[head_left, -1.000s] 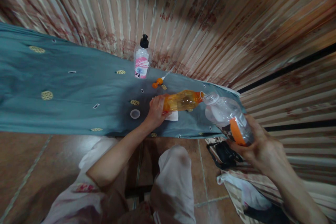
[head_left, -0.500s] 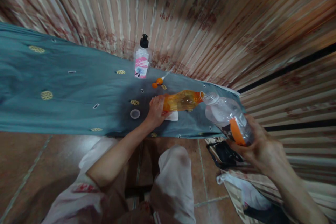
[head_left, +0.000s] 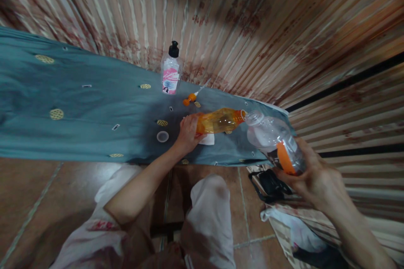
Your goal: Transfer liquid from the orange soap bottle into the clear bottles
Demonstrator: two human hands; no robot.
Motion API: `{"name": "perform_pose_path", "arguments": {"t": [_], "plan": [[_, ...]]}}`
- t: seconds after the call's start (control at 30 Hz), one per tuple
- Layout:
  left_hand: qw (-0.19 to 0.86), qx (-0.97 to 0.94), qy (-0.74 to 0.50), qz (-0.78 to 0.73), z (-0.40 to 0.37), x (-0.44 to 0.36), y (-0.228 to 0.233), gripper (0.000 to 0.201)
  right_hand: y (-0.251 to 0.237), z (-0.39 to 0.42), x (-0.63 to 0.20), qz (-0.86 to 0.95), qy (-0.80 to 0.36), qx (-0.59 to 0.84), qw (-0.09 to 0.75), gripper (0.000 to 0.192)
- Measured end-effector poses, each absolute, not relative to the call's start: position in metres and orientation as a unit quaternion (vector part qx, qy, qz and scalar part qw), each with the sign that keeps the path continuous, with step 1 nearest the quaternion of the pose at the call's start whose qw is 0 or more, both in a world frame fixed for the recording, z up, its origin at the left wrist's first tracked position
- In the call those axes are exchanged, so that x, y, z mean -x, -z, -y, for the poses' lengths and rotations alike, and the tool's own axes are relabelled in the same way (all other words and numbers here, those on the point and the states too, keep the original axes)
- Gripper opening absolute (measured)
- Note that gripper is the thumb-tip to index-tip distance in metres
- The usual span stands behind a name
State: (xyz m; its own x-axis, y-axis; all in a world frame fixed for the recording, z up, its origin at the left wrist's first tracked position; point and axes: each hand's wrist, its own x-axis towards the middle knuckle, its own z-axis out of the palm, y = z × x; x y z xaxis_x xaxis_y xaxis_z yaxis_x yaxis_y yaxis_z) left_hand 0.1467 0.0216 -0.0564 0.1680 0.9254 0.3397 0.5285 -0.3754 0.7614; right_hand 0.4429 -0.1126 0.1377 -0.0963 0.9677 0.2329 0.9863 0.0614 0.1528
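Note:
My left hand (head_left: 188, 133) is wrapped round the base of an orange see-through bottle (head_left: 221, 120), which lies nearly level with its uncapped mouth to the right. My right hand (head_left: 311, 174) grips the lower part of a clear plastic bottle (head_left: 271, 134) with an orange and black label. That bottle tilts up to the left, its open neck meeting the orange bottle's mouth. Whether liquid passes between them I cannot tell. An orange spray or pump head (head_left: 190, 99) with a thin tube lies behind my left hand. Something white (head_left: 207, 139) shows under the orange bottle.
A clear bottle with a black cap and pink label (head_left: 170, 75) stands at the table's back edge. A small round clear lid (head_left: 162, 136) lies left of my left hand. Pleated curtains (head_left: 202, 21) hang behind and right of the teal tablecloth (head_left: 94, 105). A black bag (head_left: 273, 185) lies below.

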Motion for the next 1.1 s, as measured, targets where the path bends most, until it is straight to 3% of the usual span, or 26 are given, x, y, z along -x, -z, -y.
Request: {"name": "perform_pose_path", "arguments": {"t": [1.1], "plan": [[0.255, -0.726, -0.405, -0.495, -0.0217, -0.1456, 0.0536, 0.063, -0.1376, 0.1116, -0.4468, 0.743, 0.147, 0.651, 0.037, 0.080]]}}
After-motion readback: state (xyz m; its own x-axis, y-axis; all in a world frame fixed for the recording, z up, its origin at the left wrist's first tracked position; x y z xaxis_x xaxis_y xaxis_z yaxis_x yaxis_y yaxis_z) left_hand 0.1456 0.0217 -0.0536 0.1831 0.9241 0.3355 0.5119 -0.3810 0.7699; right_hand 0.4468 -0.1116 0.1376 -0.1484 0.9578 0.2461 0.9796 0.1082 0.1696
